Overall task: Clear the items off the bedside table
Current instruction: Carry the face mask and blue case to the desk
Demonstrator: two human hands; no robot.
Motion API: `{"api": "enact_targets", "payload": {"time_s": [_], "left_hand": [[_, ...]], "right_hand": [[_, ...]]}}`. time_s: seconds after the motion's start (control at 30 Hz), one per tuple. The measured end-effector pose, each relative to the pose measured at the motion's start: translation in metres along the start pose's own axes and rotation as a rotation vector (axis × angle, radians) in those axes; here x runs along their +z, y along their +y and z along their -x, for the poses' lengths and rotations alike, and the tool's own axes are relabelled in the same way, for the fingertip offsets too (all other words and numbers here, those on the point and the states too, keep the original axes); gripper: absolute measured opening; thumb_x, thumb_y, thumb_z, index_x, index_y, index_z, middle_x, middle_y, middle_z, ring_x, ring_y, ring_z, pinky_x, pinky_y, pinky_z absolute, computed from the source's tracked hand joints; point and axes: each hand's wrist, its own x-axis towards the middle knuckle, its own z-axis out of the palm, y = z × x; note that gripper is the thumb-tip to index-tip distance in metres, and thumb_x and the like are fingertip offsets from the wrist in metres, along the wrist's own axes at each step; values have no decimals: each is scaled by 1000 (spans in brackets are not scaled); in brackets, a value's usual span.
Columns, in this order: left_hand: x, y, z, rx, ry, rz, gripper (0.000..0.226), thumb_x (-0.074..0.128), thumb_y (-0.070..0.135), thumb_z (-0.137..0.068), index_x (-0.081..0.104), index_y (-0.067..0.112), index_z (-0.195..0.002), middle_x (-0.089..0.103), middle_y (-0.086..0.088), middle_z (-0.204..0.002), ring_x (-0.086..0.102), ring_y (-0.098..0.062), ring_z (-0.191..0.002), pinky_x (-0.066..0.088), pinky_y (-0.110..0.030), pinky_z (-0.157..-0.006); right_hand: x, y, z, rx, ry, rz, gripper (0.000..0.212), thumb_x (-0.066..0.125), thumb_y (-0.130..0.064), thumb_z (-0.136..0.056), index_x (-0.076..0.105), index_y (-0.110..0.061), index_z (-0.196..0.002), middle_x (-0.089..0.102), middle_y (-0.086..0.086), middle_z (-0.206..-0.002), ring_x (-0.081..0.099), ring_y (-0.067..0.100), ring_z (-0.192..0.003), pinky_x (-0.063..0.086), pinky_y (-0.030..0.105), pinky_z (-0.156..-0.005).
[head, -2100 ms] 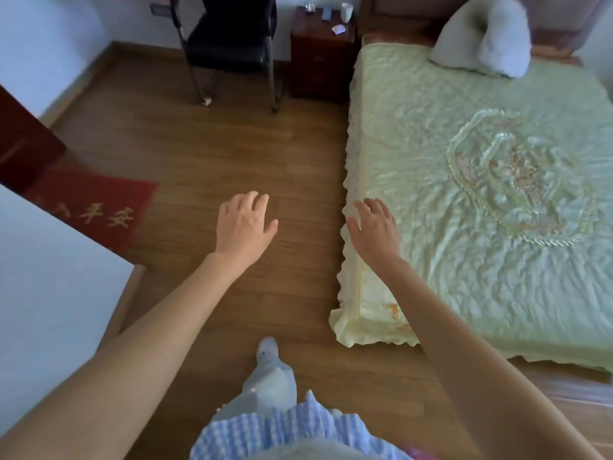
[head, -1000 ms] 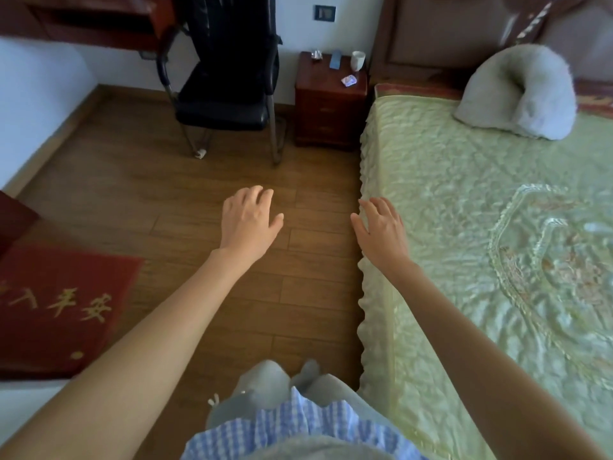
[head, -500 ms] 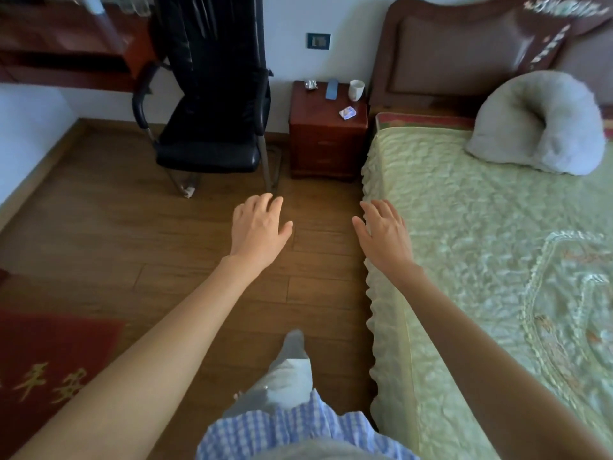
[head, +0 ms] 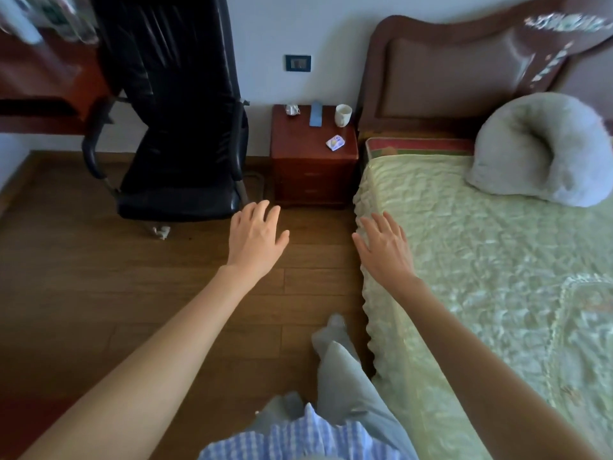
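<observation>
A dark red wooden bedside table (head: 298,142) stands against the far wall between a chair and the bed. On its top are a white mug (head: 342,115) at the back right, a flat blue object (head: 315,114) at the back middle, a small crumpled whitish thing (head: 292,109) at the back left, and a small white packet (head: 335,142) near the front right. My left hand (head: 257,235) and my right hand (head: 386,249) are stretched forward, fingers apart and empty, well short of the table.
A black office chair (head: 179,127) stands left of the table, with a red-brown desk (head: 46,84) beyond it. The bed (head: 481,260) with a green quilted cover and a grey curved pillow (head: 537,151) fills the right. Wooden floor (head: 99,277) lies ahead.
The view has moved forward along the bed, so the bedside table and chair are nearer and larger. Both hands stay held out, empty. The red mat has left the view.
</observation>
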Motion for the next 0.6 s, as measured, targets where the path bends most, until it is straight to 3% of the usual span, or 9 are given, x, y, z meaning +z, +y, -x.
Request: {"api": "enact_targets", "payload": {"time_s": [0.6], "left_hand": [[60,37,-295,-22,-65,-44,51,50,39,-91,47,12,-134,49,-13,-137,43,-29,-127,37,-46,-104]], "right_hand": [[-12,93,-311,-48,-35,1,48,39,-40,-97,44,-14,-137,42,10,-144,27,28,-139,26,43,-111]]}}
